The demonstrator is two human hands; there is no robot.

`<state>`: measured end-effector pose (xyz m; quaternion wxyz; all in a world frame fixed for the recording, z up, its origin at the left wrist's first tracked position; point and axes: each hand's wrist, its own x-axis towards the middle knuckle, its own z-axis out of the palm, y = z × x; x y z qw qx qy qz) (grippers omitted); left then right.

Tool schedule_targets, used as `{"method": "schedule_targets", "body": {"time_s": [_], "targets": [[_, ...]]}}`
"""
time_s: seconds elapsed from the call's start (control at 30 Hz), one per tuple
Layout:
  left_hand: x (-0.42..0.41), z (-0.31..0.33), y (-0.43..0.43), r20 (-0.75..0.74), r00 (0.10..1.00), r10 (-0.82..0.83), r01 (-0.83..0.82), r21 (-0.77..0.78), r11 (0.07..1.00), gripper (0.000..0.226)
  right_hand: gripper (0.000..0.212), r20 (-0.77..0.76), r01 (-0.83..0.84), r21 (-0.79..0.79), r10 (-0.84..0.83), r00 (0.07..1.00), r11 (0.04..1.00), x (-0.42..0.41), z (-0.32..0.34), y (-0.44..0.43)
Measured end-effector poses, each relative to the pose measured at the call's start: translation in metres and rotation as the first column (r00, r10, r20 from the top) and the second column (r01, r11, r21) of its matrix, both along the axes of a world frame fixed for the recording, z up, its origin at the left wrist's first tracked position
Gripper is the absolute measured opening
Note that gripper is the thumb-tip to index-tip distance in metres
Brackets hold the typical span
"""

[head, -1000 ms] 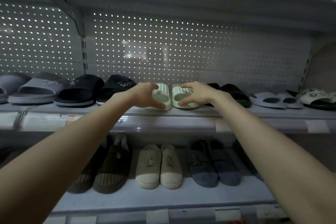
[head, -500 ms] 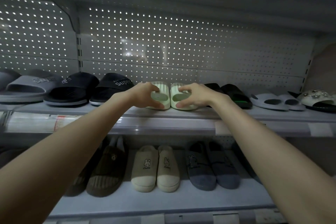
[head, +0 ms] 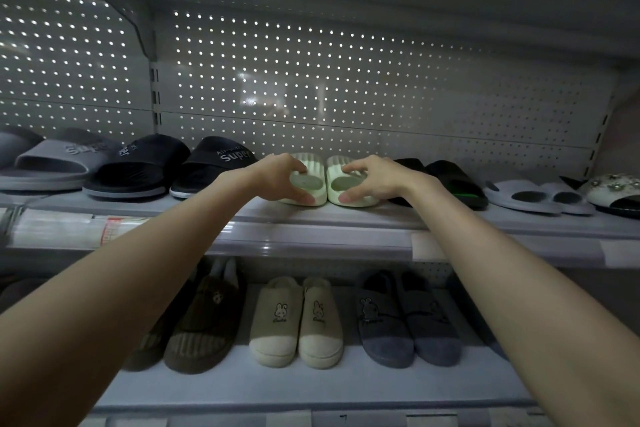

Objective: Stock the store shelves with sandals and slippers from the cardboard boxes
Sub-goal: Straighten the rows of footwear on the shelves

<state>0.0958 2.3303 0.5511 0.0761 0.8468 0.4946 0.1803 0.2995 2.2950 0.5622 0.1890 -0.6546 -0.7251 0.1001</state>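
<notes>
Little has moved: the left hand (head: 277, 180) and right hand (head: 377, 180) still grip the pale green slippers (head: 336, 182), one each, side by side on the grey metal shelf (head: 346, 222) before a pegboard wall (head: 346, 80). The neighbouring black slipper (head: 214, 166) reads "Super".
</notes>
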Motion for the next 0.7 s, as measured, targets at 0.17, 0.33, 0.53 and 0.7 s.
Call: {"method": "schedule_targets", "body": {"time_s": [0.17, 0.33, 0.53, 0.7], "targets": [[0.0021, -0.0012, 0.0070, 0.011, 1.000, 0.010, -0.010, -0.015, 1.000, 0.077, 0.077, 0.010, -0.004, -0.004, 0.004, 1.000, 1.000, 0.0025, 0.0012, 0.0063], [0.0008, -0.0016, 0.0100, 0.021, 1.000, 0.004, -0.004, -0.012, 1.000, 0.075, 0.077, 0.030, -0.010, 0.000, 0.010, 0.999, 1.000, 0.0021, 0.0030, 0.0070], [0.0014, -0.0013, 0.0106, 0.014, 1.000, -0.002, 0.002, -0.020, 1.000, 0.075, 0.077, 0.041, -0.006, 0.001, 0.006, 0.999, 1.000, 0.0017, 0.0022, 0.0077], [0.0023, 0.0001, 0.0106, 0.018, 1.000, 0.003, -0.002, -0.037, 0.999, 0.074, 0.077, 0.044, -0.002, 0.000, 0.002, 0.999, 1.000, 0.0013, 0.0024, 0.0076]]}}
